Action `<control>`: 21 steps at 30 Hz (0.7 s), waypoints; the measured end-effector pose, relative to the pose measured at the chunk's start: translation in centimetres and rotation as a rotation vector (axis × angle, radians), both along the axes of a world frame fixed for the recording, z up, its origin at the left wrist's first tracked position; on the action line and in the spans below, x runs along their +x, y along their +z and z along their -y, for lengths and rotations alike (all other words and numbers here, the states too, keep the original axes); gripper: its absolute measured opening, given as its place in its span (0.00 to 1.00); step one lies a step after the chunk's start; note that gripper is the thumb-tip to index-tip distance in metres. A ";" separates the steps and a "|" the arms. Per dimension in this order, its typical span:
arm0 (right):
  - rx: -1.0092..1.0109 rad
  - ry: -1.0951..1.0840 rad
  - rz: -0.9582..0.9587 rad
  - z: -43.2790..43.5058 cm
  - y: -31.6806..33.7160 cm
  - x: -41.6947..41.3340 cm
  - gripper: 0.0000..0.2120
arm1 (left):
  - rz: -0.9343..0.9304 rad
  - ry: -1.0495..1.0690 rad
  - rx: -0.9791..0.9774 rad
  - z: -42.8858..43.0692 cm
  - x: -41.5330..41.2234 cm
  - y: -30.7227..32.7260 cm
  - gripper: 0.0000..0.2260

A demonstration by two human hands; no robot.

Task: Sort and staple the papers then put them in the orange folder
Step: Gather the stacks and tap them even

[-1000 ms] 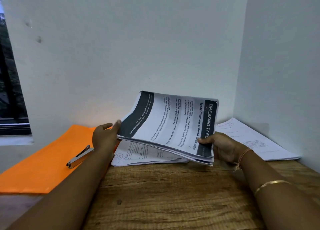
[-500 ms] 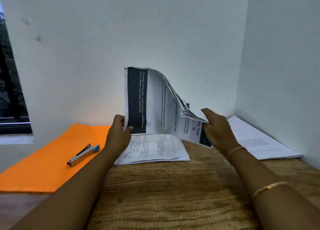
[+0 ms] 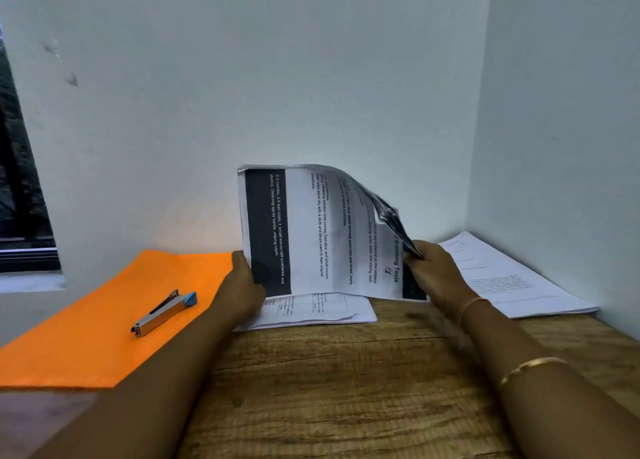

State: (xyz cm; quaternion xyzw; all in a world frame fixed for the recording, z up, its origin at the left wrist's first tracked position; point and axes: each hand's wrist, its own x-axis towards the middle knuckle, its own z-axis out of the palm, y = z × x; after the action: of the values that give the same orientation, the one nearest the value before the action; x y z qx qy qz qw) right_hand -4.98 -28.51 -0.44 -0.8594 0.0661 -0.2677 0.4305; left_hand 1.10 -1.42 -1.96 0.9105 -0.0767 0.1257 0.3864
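Above the desk (image 3: 346,389), each hand, left (image 3: 242,289) and right (image 3: 433,275), grips the upright papers (image 3: 311,237).

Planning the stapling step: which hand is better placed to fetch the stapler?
Left, probably. The stapler lies on the orange folder, on the left hand's side. The right hand holds the opposite edge of the upright papers and would have to cross them. The left must release its grip first.

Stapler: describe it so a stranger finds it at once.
On the left side of the wooden table lies a large orange folder. The stapler rests on top of it. It is slim and silver with a blue end cap, the only metal thing there, unlike the white papers beside the folder.
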 end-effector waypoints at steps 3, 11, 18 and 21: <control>0.167 0.002 0.060 0.9 0.5 0.0 0.08 | 0.048 -0.022 -0.167 -0.3 0.0 0.5 0.11; 0.632 0.190 -0.029 1.9 0.6 -0.8 0.09 | -0.016 -0.059 -0.421 -0.5 -0.1 1.1 0.11; 0.749 0.242 -0.065 2.1 0.6 -1.1 0.09 | -0.220 -0.079 -0.752 -0.9 -0.5 1.7 0.20; 0.759 0.243 -0.064 2.2 0.7 -1.1 0.09 | -0.383 -0.213 -0.911 -0.9 -1.1 1.9 0.11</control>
State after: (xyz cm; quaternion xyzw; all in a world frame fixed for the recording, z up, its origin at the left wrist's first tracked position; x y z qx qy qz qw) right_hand -6.09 -30.72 0.29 -0.6488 0.0716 -0.1444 0.7437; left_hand 0.02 -0.57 -0.08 0.6432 -0.0344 -0.0630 0.7623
